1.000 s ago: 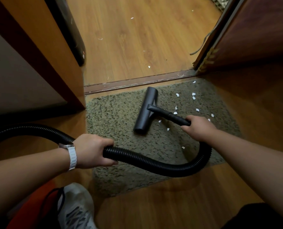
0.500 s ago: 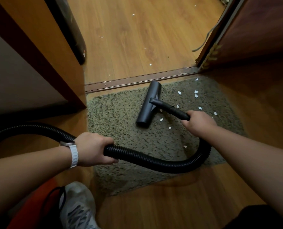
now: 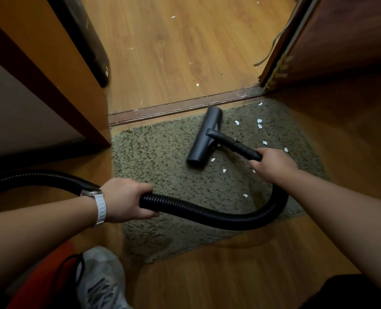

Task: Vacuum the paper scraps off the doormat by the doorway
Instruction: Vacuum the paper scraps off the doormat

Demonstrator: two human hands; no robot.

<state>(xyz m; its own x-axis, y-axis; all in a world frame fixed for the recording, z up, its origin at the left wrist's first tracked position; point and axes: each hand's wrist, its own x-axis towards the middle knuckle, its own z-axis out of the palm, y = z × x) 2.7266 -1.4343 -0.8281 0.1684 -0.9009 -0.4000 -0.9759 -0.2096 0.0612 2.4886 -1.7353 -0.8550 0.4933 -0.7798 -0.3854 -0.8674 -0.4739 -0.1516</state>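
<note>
Sliding toward 12 o'clock, the vacuum head (image 3: 204,138) now lies nearer the threshold strip (image 3: 174,108) than half a second ago, its far end just short of it. At 4 o'clock of the head, the right hand (image 3: 274,165) has its grip curled round the black tube (image 3: 234,143). The left hand (image 3: 123,200), wearing a white-banded watch (image 3: 100,207), wraps its grip round the ribbed hose (image 3: 207,214), which loops across the doormat (image 3: 153,157). White paper scraps (image 3: 237,122) lie on the doormat from 1 to 5 o'clock of the head. A grey shoe (image 3: 100,279) shows at 7 o'clock.
</note>
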